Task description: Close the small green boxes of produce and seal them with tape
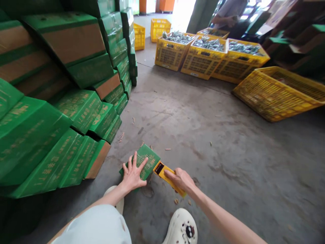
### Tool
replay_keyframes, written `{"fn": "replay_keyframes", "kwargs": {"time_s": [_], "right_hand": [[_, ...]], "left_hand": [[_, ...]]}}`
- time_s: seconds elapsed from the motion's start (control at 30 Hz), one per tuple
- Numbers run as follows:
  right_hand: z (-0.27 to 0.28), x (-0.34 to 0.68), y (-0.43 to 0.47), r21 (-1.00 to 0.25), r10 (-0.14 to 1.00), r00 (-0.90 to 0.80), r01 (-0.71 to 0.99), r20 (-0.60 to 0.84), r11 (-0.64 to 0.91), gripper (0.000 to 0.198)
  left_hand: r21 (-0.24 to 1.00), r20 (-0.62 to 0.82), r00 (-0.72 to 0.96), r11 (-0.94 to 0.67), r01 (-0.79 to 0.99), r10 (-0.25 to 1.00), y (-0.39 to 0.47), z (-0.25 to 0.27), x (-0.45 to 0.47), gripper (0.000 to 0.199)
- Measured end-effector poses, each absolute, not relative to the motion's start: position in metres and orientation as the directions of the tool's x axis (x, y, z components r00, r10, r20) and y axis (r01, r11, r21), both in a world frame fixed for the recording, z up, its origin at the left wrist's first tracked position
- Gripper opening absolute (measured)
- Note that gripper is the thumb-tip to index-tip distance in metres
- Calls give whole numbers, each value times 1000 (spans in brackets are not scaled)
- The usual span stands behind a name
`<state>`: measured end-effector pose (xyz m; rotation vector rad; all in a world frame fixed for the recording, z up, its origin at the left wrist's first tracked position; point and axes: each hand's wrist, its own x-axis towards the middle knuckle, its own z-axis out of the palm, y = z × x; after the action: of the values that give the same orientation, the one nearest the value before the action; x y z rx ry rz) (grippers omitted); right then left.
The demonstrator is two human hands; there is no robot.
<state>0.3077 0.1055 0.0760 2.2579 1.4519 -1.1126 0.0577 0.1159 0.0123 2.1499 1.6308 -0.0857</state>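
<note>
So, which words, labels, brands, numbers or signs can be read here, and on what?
None can be read with certainty.
Stacked green cartons: gold lettering, too blurred.
Green carton under the left hand: gold printing, too small and blurred.
Yellow crates: pale labels, too small.
Yellow tool in the right hand: no legible text.

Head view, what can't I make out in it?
In the head view:
Part of the top of the small green box: covered by the left hand.
Part of the yellow tool: covered by the right hand.
Print on that box: too small and blurred to read.
Much of the left shoe: hidden by the forearm and knee.
Head of the person behind the yellow crates: cut off by the top edge.
</note>
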Motion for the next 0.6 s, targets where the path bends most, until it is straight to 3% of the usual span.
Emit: {"fn": "replay_keyframes", "kwargs": {"time_s": [0.2,0.43,0.6], "right_hand": [[68,284,82,-258,640,179,810,-747,-527,46],[58,299,76,-376,709,174,749,-683,-546,52],[56,320,81,-463,750,145,707,-645,-534,55]], "left_hand": [[245,-310,237,-164,956,921,112,12,61,122],[254,-454,144,-27,967,879,134,26,62,144],[321,-517,10,183,929,856,165,55,50,145]]}}
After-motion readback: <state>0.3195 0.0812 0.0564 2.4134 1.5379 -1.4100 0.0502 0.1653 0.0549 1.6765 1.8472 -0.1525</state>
